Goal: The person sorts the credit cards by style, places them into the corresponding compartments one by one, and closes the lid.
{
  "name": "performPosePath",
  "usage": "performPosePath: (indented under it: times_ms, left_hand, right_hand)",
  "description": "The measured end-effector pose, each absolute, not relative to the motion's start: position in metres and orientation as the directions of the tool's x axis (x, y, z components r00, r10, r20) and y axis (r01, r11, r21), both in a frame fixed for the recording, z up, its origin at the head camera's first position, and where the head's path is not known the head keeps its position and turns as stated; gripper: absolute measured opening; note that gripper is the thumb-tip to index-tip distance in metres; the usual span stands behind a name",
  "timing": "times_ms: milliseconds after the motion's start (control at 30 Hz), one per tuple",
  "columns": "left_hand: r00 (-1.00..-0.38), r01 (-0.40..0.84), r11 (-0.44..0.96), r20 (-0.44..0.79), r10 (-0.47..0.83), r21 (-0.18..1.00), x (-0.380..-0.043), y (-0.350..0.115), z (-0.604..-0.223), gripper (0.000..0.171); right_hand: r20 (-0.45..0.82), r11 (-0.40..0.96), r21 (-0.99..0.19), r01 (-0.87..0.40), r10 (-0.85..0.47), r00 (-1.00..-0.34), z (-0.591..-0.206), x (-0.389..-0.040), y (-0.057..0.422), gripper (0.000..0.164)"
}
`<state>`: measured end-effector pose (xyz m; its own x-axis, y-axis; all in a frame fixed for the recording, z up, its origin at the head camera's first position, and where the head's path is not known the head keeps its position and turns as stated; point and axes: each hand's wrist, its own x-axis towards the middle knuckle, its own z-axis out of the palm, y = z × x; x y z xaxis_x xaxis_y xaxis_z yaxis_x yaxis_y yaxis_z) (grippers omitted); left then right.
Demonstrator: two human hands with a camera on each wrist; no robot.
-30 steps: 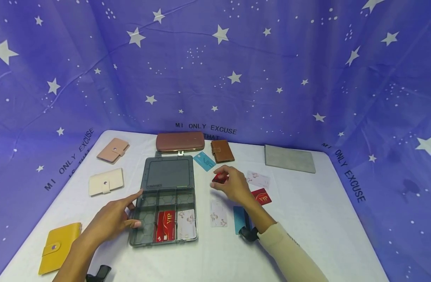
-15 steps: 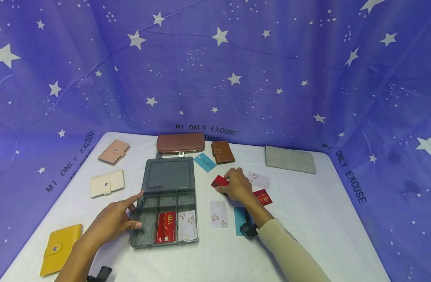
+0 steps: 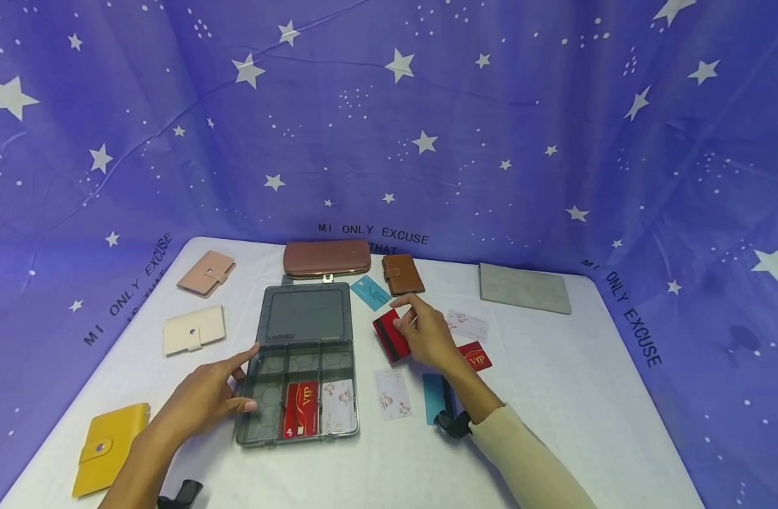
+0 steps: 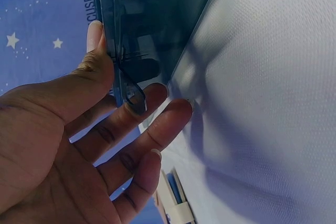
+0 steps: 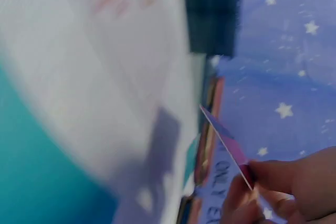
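My right hand [image 3: 427,336] pinches a red card [image 3: 391,335] at its right edge. The card's dark-striped back faces the head camera; in the right wrist view the red card [image 5: 228,148] shows nearly edge-on between thumb and fingers. My left hand [image 3: 201,396] rests along the left side of a clear grey compartment box [image 3: 303,444], thumb over the rim and index finger near the hinge corner. In the left wrist view the fingers are relaxed beside the box wall [image 4: 157,30]. Front compartments hold a red VIP card [image 3: 301,410] and a white floral card [image 3: 337,407].
Around the right hand lie white floral cards [image 3: 393,394], a red VIP card [image 3: 475,356] and blue cards [image 3: 370,293]. Wallets ring the box: maroon [image 3: 327,259], brown [image 3: 403,275], grey [image 3: 525,288], pink [image 3: 206,273], cream [image 3: 194,331] and yellow [image 3: 112,449]. The box's lid [image 3: 306,312] lies back.
The red card has swung out from the right hand, with more of its striped back showing. The white card below it has shifted and turned slightly. My left hand has stayed on the box.
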<state>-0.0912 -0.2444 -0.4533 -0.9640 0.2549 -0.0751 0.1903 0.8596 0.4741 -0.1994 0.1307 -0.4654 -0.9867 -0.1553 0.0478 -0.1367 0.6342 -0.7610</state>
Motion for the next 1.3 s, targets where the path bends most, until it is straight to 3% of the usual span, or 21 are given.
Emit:
performPosePath:
  times_ms: [200, 333, 600, 867, 1100, 1300]
  left_hand:
    - [-0.964, 0.199, 0.863, -0.068, 0.259, 0.464, -0.090, -0.245, -0.454, 0.093]
    - [-0.963, 0.205, 0.865, -0.062, 0.262, 0.459, -0.090, -0.245, -0.454, 0.093]
    - [-0.961, 0.215, 0.853, -0.052, 0.271, 0.475, -0.090, -0.246, -0.455, 0.092]
    - [-0.963, 0.204, 0.856, -0.057, 0.262, 0.475, -0.090, -0.245, -0.455, 0.092]
    - [-0.963, 0.204, 0.857, -0.061, 0.263, 0.473, -0.090, -0.246, -0.454, 0.091]
    - [-0.960, 0.222, 0.852, -0.046, 0.276, 0.474, -0.090, -0.246, -0.455, 0.091]
  right_hand:
    - [0.077, 0.388, -0.904, -0.181, -0.270, -0.960, -0.443, -0.176, 0.111, 0.028]
    - [0.057, 0.312, -0.932, -0.186, -0.380, -0.923, -0.439, -0.158, 0.090, 0.028]
    - [0.031, 0.323, -0.922, -0.216, -0.493, -0.869, -0.458, -0.131, 0.049, 0.021]
    - [0.023, 0.494, -0.816, -0.301, -0.492, -0.870, -0.469, -0.123, 0.029, 0.019]
    - [0.047, 0.414, -0.864, -0.286, -0.500, -0.865, -0.467, -0.143, 0.041, 0.022]
    - [0.081, 0.467, -0.855, -0.226, -0.310, -0.947, -0.468, -0.186, 0.061, 0.021]
